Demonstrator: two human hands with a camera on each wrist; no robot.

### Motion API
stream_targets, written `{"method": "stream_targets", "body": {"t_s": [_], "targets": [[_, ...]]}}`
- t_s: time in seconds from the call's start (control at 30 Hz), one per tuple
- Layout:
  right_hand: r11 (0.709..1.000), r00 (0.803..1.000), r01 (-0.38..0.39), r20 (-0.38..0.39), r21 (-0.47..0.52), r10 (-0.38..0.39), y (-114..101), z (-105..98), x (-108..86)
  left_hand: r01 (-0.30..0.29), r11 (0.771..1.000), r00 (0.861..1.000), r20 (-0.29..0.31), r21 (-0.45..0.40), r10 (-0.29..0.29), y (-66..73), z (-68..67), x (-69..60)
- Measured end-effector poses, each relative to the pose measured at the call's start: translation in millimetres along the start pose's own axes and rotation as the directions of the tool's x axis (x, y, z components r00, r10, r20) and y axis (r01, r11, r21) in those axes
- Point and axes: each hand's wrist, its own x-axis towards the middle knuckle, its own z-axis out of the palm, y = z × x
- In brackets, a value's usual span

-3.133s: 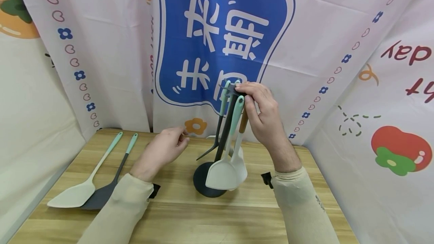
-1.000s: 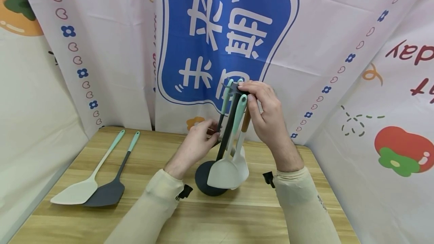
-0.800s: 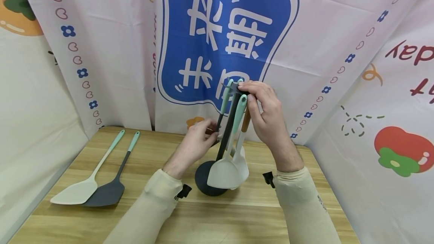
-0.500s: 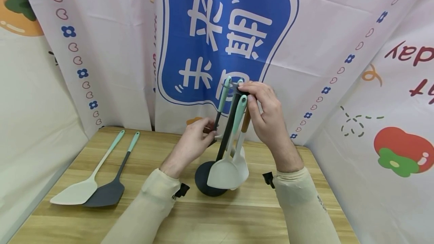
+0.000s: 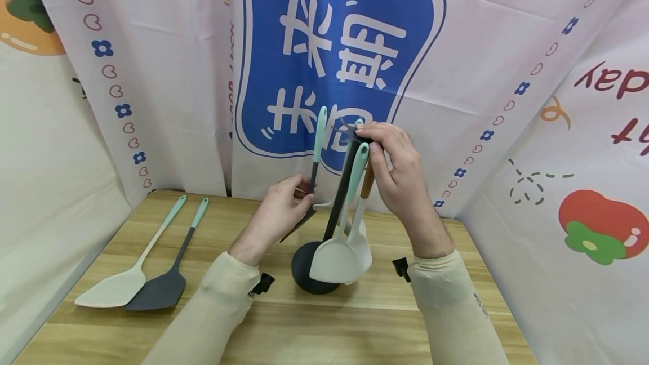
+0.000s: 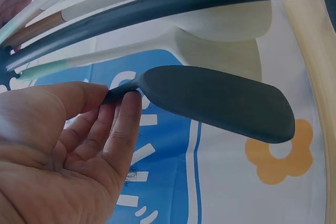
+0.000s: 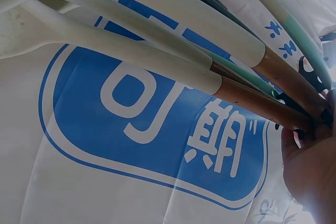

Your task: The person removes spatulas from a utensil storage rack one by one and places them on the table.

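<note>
My left hand (image 5: 276,207) pinches the grey neck of a slim spatula (image 5: 320,137) with a mint handle, just left of a black utensil rack (image 5: 338,201). In the left wrist view, thumb and fingers close on that neck beside the flat dark blade (image 6: 220,103). The spatula's top stands apart from the rack's hooks. My right hand (image 5: 398,168) grips the rack's top, fingers partly hidden behind it. A white turner (image 5: 334,261) with a mint handle hangs in front. Wooden-handled utensils (image 7: 262,103) hang near the right hand.
On the left of the wooden table (image 5: 284,325) lie a white turner (image 5: 114,287) and a dark grey turner (image 5: 162,288), blades overlapping. A printed cloth (image 5: 471,72) hangs close behind the rack, and cloth walls stand on both sides.
My left hand first reached right to the grey spatula hanging on the rack and took its neck. It has since drawn the spatula left, off its hook. The right hand stays on the rack.
</note>
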Motion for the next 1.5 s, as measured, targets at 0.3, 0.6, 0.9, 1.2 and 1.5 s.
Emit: {"method": "stream_targets", "body": {"t_s": [0.3, 0.6, 0.9, 1.2, 1.5], "targets": [[1.0, 1.0, -0.013, 0.002, -0.003, 0.013, 1.8, 0.9, -0.5, -0.009, 1.0, 1.0, -0.016, 0.004, 0.009, -10.9, -7.6, -5.5], [1.0, 1.0, -0.008, -0.003, -0.005, 0.008, 2.3, 1.1, -0.8, 0.008, 0.999, 1.0, -0.023, 0.031, -0.007, -24.5, -13.9, -8.6], [1.0, 1.0, -0.011, -0.002, 0.0, 0.011, 2.1, 1.2, -0.5, -0.008, 0.998, 0.999, -0.033, 0.067, 0.01, -34.5, -22.9, -13.8], [1.0, 1.0, -0.005, -0.003, 0.002, 0.005, 2.6, 1.2, -0.9, 0.0, 0.992, 1.0, -0.021, 0.128, 0.003, -46.6, -33.4, -18.8], [1.0, 1.0, -0.01, -0.001, 0.003, 0.01, 2.5, 1.4, -1.0, -0.001, 0.982, 1.0, 0.004, 0.19, 0.0, -50.7, -46.6, -26.7]]}}
